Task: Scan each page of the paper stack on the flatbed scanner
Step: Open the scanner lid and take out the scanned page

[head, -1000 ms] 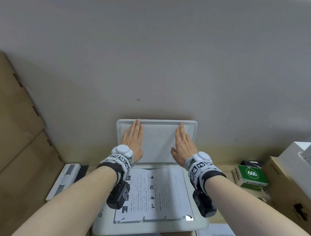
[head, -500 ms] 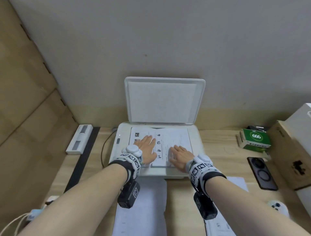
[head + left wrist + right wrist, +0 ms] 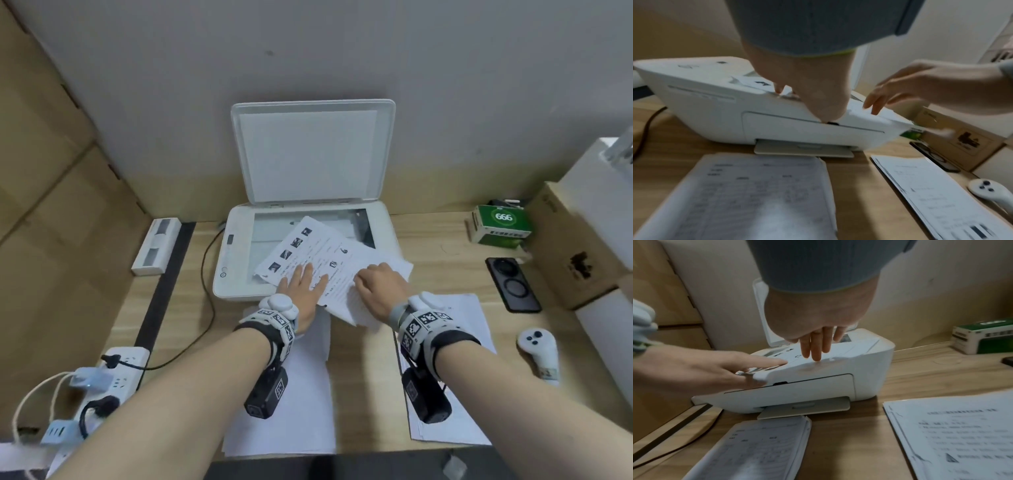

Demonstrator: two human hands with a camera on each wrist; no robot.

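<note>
The white flatbed scanner [image 3: 236,270] sits at the back of the desk with its lid [image 3: 313,154] raised against the wall. Part of the glass [image 3: 274,226] lies bare. A printed paper [image 3: 318,253] lies skewed over the scanner's front right corner, its lower edge hanging past the front. My left hand [image 3: 303,284] rests flat on it with fingers spread. My right hand [image 3: 376,284] presses on its right part with straight fingertips [image 3: 816,353]. One paper stack [image 3: 284,394] lies in front of the scanner, and another stack [image 3: 469,325] lies to the right.
A green box [image 3: 501,224], a dark phone [image 3: 512,284], a white controller [image 3: 539,353] and a cardboard box [image 3: 575,253] stand on the right. On the left are a white bar-shaped device [image 3: 156,246], a black cable [image 3: 205,274] and a power strip [image 3: 113,373].
A second ago both hands were on the raised lid. They came down onto the sheet lying square on the glass, and the paper has now slid and turned toward the front right.
</note>
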